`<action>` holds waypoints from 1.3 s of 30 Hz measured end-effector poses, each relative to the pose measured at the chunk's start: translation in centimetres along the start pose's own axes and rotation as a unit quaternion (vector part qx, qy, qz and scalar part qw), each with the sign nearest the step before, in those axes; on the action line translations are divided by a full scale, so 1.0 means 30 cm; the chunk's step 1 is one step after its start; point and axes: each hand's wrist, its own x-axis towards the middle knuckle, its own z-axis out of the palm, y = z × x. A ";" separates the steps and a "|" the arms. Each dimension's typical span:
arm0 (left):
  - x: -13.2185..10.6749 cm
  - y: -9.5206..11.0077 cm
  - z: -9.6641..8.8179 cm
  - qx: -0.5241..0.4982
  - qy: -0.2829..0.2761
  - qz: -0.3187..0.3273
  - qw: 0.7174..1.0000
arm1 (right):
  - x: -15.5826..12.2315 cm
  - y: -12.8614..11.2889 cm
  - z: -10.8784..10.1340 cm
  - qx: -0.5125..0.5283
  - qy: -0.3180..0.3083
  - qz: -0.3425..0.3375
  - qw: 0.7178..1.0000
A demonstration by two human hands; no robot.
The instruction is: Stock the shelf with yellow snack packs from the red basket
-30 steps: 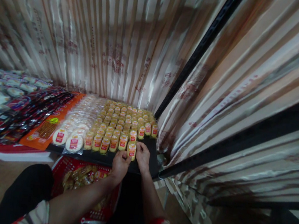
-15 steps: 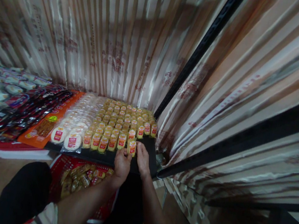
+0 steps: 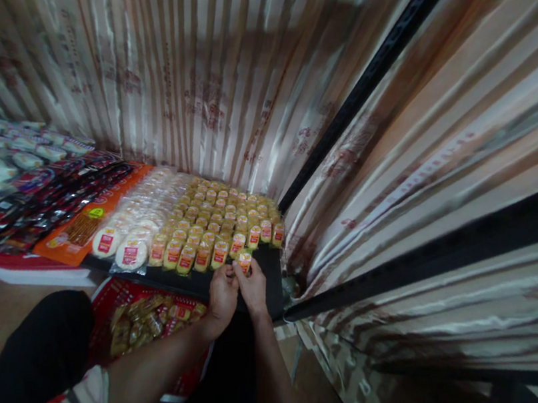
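Note:
A small wrapped cake [image 3: 243,262] in clear yellowish film, with a red and white label, is pinched upright in my right hand [image 3: 254,289] over the front of the black shelf [image 3: 271,272]. My left hand [image 3: 223,297] is closed right beside it, its fingertips meeting those of my right hand near the packet's lower edge. Whatever the left fingers hold is hidden. Just behind and to the left stand rows of the same wrapped cakes [image 3: 202,256], their labels facing me.
Round white wrapped crackers [image 3: 132,254] sit left of the cakes, then orange packs [image 3: 72,236] and dark packs. Below the shelf, a red box [image 3: 106,295] holds loose yellow packets [image 3: 150,318]. A black post [image 3: 342,118] and striped sheeting [image 3: 227,74] stand behind.
My right hand has moved left and closed its fingers on the wrapped cake, which has shifted slightly right and up. The left hand has moved slightly right.

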 end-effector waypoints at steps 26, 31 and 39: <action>0.018 0.013 -0.082 0.068 -0.027 0.057 0.996 | 0.034 0.020 0.062 -0.083 0.111 -0.049 0.989; 0.023 -0.006 -0.087 0.073 -0.023 0.039 0.996 | 0.044 0.022 0.081 -0.102 0.134 -0.069 0.983; 0.026 -0.022 -0.094 0.094 -0.023 0.053 0.994 | 0.048 0.019 0.108 -0.133 0.139 -0.075 0.978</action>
